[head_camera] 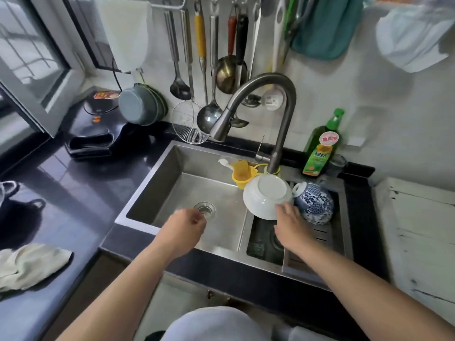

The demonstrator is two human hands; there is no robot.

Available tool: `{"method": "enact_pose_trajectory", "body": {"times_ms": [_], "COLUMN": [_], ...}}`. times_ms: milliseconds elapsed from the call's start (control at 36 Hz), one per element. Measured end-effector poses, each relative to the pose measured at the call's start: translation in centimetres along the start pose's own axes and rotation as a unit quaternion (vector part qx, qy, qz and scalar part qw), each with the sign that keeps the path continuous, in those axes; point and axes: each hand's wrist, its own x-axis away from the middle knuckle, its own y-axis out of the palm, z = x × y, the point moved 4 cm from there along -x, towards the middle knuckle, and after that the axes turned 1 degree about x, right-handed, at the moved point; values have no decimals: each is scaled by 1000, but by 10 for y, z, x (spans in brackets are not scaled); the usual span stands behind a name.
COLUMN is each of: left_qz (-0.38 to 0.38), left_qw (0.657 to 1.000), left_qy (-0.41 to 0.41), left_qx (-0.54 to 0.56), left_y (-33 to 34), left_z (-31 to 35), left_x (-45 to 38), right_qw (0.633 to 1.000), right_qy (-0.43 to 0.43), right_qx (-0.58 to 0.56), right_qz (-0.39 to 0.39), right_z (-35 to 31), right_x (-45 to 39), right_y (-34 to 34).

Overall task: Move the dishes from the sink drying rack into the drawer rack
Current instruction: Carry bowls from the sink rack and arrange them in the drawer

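A white bowl (267, 196) lies upside down and tilted in the sink drying rack (322, 233) at the right of the sink. Behind it, to the right, lies a blue-and-white patterned bowl (315, 204) on its side. My right hand (290, 223) reaches to the white bowl, fingertips touching its lower rim; whether it grips is unclear. My left hand (183, 228) hovers over the sink basin near the drain, fingers loosely curled, holding nothing. The drawer rack is out of view.
The steel sink (172, 168) has a tall curved faucet (278, 114) over the bowls. A yellow strainer cup (242, 173) hangs by the faucet, a green detergent bottle (320, 146) stands behind. Utensils hang on the wall. A cloth (29, 264) lies on the dark counter at left.
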Motion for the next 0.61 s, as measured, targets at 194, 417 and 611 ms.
{"method": "enact_pose_trajectory", "body": {"times_ms": [194,417,611], "left_qz": [-4,-2,-6], "left_qw": [999,997,996], "left_qy": [-27,-49,-52], "left_qx": [-24,-52,-67], "left_y": [5,4,13], "left_z": [6,2,11], "left_x": [-19,-32,-39], "right_qw": [994,985,975], "right_qy": [-54,-104,-126], "right_qx": [95,130,179], "right_qz": [23,49,25], "right_z": [9,12,11], "right_x": [-42,-52,-59], "right_y": [18,28,25]}}
